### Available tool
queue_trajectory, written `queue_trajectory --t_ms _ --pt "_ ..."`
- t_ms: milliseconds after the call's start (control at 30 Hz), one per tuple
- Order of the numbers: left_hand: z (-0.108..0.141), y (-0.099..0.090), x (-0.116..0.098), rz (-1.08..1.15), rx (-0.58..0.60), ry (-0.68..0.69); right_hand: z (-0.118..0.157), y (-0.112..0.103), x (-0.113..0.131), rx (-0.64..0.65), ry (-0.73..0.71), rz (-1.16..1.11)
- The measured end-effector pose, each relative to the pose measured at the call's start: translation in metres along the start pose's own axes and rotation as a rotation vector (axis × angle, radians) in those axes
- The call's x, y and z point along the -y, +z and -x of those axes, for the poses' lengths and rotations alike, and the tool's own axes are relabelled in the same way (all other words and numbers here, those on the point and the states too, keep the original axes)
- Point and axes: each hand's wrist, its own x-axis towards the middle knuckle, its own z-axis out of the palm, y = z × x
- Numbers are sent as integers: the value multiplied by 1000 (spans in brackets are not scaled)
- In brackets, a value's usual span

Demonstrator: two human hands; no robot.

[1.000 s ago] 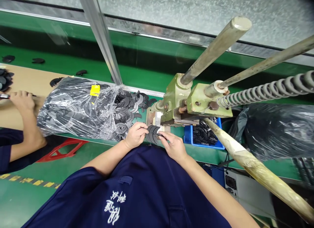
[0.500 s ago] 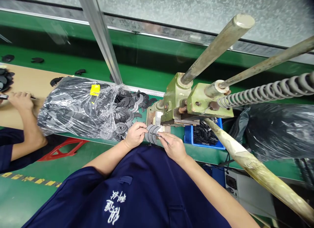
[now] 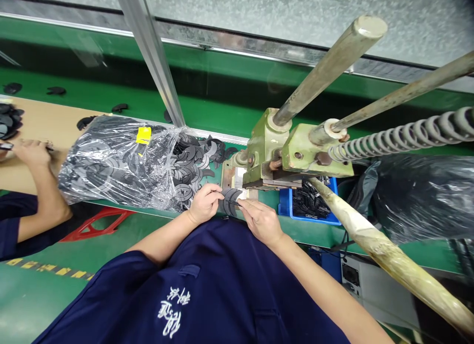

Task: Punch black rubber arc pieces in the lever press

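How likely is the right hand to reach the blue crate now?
Likely yes. The right hand is near the blue crate, with only green belt between them. The press overhangs its far edge and a pale lever crosses its corner, but the near edge looks free.

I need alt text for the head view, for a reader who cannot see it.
The left hand and right hand hold a stack of black curved parts at a green manual press, beside a clear plastic bag full of similar parts.

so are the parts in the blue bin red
No, the parts in the blue bin are black.
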Motion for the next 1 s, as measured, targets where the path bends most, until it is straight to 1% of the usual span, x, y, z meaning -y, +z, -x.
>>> queue_trajectory --t_ms 200,400,667,867,933,1000 --pt "8 1 -1 82 92 -15 0 1 -1 -12 19 38" --pt "11 2 -2 224 191 15 0 2 -1 -11 30 46" --pt "13 3 -2 276 179 5 0 7 -5 -42 34 -19" --pt "16 4 0 301 186 -40 0 9 -7 -58 41 -52" --pt "15 3 -2 339 190 -70 0 9 -8 -64 43 -57" --pt "12 1 -5 401 193 -162 0 10 -8 -70 43 -58"
